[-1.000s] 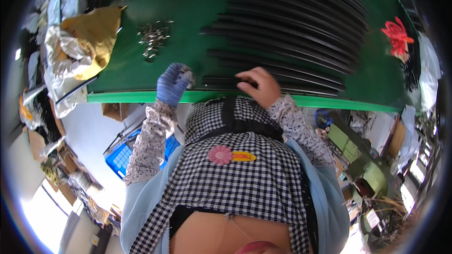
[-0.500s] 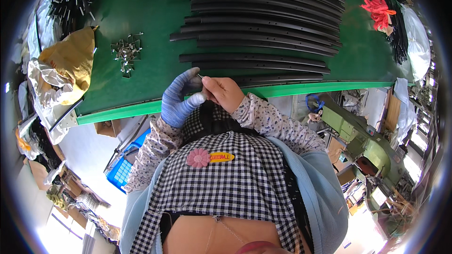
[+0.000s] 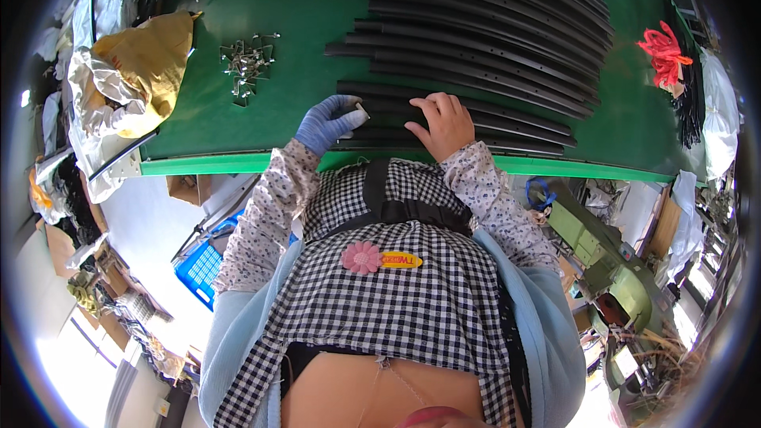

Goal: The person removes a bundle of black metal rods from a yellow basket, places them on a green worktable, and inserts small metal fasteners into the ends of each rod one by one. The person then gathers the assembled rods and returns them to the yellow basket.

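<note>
Green table (image 3: 305,32) bears black tubes (image 3: 483,46) above a pale floor (image 3: 143,210).

- Left hand (image 3: 329,124), in a blue glove, near the centre of the frame, with a small metal piece (image 3: 361,108) pinched at its fingertips.
- Right hand (image 3: 447,124), bare, just right of centre, thumb and fingers apart over black tubes (image 3: 483,49).
- The tubes lie in rows across the upper centre of a green table (image 3: 305,12).
- Metal clips (image 3: 248,66) lie heaped at upper left, beside a yellow sack (image 3: 162,59).
- Red ties (image 3: 664,51) lie at upper right.
- Blue crate (image 3: 198,271), lower left.
</note>
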Demonstrator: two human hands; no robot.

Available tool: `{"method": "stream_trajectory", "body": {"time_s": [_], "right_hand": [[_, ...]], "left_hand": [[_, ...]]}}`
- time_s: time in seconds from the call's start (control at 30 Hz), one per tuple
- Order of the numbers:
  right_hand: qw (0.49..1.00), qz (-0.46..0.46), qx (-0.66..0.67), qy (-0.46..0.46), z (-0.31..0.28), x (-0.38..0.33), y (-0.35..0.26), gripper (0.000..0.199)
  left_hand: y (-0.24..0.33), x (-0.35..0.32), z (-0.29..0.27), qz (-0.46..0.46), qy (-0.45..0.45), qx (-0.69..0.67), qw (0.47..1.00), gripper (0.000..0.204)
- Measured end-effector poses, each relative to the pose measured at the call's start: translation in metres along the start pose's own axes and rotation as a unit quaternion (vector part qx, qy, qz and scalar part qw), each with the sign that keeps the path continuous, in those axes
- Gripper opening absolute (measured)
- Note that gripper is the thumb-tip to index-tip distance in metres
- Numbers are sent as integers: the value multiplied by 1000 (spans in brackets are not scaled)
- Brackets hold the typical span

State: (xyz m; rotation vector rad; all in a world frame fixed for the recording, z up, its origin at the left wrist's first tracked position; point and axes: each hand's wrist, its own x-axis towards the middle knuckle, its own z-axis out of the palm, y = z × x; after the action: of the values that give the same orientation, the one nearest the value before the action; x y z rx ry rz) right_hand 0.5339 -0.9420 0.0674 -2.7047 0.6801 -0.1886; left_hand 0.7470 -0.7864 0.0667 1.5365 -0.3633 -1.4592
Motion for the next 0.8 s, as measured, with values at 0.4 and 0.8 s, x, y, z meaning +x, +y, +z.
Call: {"method": "stream_trajectory", "body": {"time_s": [0.4, 0.8], "right_hand": [[992, -98, 67, 38, -71, 32, -35, 49], [977, -144, 157, 7, -110, 26, -56, 49]], "left_hand": [[47, -64, 2, 303, 55, -84, 948, 40], [61, -57, 16, 288, -280, -258, 879, 46]]}}
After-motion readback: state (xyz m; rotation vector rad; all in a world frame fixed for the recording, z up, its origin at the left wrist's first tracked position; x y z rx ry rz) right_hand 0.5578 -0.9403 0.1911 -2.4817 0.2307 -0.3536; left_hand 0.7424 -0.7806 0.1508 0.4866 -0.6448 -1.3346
